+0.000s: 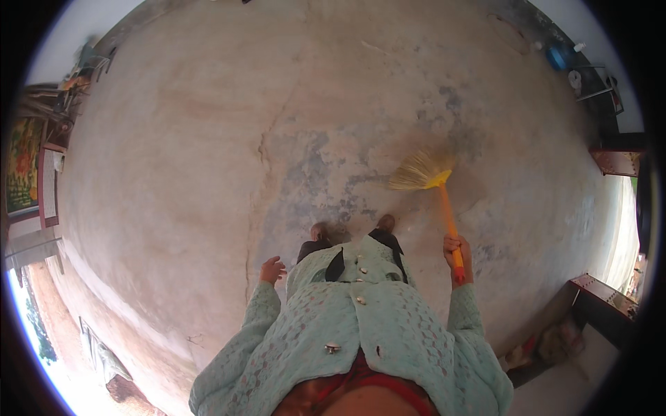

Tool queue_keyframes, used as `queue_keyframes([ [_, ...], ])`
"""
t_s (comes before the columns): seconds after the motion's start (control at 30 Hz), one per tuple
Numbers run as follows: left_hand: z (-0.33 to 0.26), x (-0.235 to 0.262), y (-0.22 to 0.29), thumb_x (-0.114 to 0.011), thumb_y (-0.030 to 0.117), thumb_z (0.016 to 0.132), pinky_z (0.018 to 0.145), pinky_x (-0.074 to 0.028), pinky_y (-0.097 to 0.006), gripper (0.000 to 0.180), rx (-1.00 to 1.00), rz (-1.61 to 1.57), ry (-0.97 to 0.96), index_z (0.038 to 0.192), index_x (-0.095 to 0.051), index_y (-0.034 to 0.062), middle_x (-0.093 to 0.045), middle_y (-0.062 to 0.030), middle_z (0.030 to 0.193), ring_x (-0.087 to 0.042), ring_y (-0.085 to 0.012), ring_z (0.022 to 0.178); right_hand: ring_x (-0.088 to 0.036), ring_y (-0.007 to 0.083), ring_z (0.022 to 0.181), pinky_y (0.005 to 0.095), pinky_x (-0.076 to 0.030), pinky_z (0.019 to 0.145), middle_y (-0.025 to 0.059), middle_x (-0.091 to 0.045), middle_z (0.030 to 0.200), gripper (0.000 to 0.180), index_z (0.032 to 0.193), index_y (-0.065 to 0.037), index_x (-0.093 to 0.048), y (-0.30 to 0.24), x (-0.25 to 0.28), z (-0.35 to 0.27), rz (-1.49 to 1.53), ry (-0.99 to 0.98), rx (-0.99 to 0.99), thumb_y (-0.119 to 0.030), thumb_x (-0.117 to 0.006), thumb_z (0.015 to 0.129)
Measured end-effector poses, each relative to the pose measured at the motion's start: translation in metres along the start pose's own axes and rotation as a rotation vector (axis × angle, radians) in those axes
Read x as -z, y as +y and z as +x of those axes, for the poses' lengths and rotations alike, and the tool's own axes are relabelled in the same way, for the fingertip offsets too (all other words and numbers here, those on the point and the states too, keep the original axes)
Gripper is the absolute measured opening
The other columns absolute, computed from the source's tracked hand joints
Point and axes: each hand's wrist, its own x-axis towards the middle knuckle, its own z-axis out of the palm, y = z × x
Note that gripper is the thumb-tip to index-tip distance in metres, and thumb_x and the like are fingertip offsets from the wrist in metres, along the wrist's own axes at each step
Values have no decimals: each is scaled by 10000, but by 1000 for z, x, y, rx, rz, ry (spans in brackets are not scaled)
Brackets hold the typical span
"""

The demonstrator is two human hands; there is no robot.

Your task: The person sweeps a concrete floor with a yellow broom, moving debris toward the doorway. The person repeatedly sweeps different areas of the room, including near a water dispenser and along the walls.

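My right hand (458, 255) grips the orange handle of a broom (429, 179). Its straw-coloured bristle head rests on the worn concrete floor (208, 152), ahead and slightly right of my feet (354, 227). My left hand (272, 269) hangs by my side with fingers loosely curled, holding nothing. I wear a pale green lace cardigan with buttons.
A crack runs down the floor left of my feet. A blue container (557, 57) and small items stand at the far right wall. Dark metal door frames (610, 298) are on the right. Clutter and a framed picture (24, 163) line the left side.
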Motion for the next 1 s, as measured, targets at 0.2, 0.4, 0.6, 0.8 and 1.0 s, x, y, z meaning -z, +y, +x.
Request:
queue_keyframes([
  [0.2,11,2,-10,-487,123,725,447,-424,-275,422,12,13,-4,1130,-442,14,-589,-105,784,-577,-167,561,-373,55,446,162,-377,382,14,-371,626,167,884,-3,-353,35,-29,-57,-68,-22,37,34,-398,727],
  [0.4,2,8,-43,-483,143,749,438,-425,-297,416,118,10,1,1144,-429,24,-582,-107,788,-575,-184,563,-380,56,457,175,-373,384,25,-364,646,234,929,-10,-349,79,-46,-39,-67,-179,-301,40,-421,711],
  [0.6,-8,32,-88,-486,135,751,430,-422,-300,423,151,-154,27,1155,-415,31,-578,-114,794,-575,-192,567,-406,49,474,169,-375,420,32,-386,682,227,941,-10,-346,153,-97,96,-75,-422,-584,34,-425,732],
  [0.8,-33,47,-93,-483,125,748,429,-423,-294,424,213,-153,75,1154,-411,27,-578,-112,786,-575,-191,562,-422,61,441,170,-390,418,6,-392,590,122,822,24,-352,194,-115,225,-126,-251,-642,31,-416,718],
  [1.0,-40,40,-77,-481,115,745,428,-424,-288,426,219,-116,64,1153,-406,24,-578,-110,779,-576,-190,557,-441,89,446,200,-408,430,17,-390,557,48,747,26,-360,78,-80,233,223,-230,-488,5,-370,705],
])
